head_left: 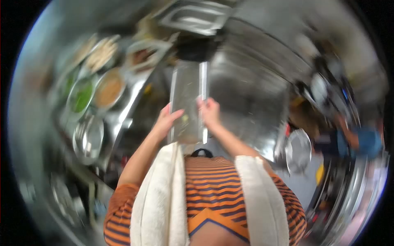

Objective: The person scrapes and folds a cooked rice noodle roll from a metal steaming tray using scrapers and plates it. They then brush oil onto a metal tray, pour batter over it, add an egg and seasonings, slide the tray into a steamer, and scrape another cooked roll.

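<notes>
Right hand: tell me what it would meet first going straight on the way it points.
Most likely the long metal tray: the right hand already appears to grip its right edge, with no gap visible between. Blur leaves the exact depth unclear.

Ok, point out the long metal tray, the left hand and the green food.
Long metal tray [187, 91], head view: flat middle.
Left hand [166, 119], head view: its middle.
Green food [83, 96], head view: its middle.

long narrow rectangular metal tray [186, 88], grey, bright edges down both long sides, a few small pale-greenish bits inside. long axis runs fore-aft, held by its long sides between left hand [166, 119] and right hand [210, 112]. slightly blurred.
</notes>
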The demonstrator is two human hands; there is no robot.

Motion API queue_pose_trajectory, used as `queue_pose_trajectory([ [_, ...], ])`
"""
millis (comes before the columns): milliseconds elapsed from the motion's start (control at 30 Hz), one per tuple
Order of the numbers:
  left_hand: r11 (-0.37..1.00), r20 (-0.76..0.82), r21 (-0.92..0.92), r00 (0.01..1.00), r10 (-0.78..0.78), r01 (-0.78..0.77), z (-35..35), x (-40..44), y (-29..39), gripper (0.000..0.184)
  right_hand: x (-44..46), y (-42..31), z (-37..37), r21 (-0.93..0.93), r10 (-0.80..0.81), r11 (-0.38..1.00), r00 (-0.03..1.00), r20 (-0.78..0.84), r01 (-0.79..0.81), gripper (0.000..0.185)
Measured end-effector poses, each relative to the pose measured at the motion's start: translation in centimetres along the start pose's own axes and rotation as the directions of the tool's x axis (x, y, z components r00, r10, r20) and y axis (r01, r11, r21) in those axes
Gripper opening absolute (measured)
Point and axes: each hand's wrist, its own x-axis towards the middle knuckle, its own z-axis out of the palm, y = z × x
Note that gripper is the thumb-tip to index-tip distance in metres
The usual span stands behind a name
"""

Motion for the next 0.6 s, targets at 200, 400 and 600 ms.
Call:
queue_pose_trajectory([
  [200,0.968,-0.421,-0.160,0.900,0.110,-0.194,-3.9,-5.4,-1.2,0.038,0.0,-2.7,7.6,0.100,0.060,0.988,0.887,0.458,-0.118,0.025],
  [400,0.898,-0.718,-0.178,0.677,0.161,-0.403,-13.3,-12.3,-1.5,0.036,0.0,-4.5,18.3,-0.044,0.183,0.964,0.534,0.826,-0.261,0.028],
  [600,0.932,-0.904,-0.042,0.411,0.117,-0.359,-24.3,-19.0,-0.8,0.033,15.1,1.5,22.0,0.139,0.221,0.959,0.957,0.186,-0.248,0.055],
])
